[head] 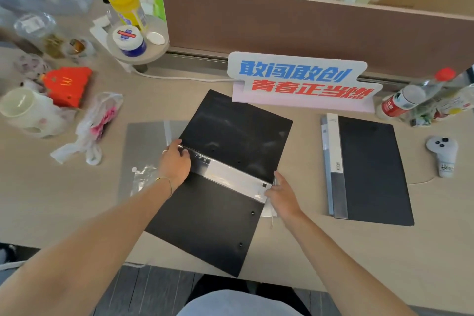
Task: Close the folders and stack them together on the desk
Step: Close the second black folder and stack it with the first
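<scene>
A black folder (pixel 220 182) is held spine-up over the desk's middle, its two covers sloping away like a tent and its white-labelled spine running diagonally. My left hand (pixel 175 163) grips the spine's far left end. My right hand (pixel 282 194) holds the spine's near right end. A second black folder (pixel 369 169) lies closed and flat to the right, with its grey and white spine on the left side. Under the held folder's left side lies a grey folder cover (pixel 143 151) with a clear plastic sleeve on it.
A slogan sign (pixel 302 82) stands behind the folders against the brown partition (pixel 307 25). Bottles (pixel 407 100) and a white controller (pixel 443 154) sit at right. Cups, a red box (pixel 68 84), a plastic bag (pixel 95 126) and jars clutter the left. The desk's front edge is near my body.
</scene>
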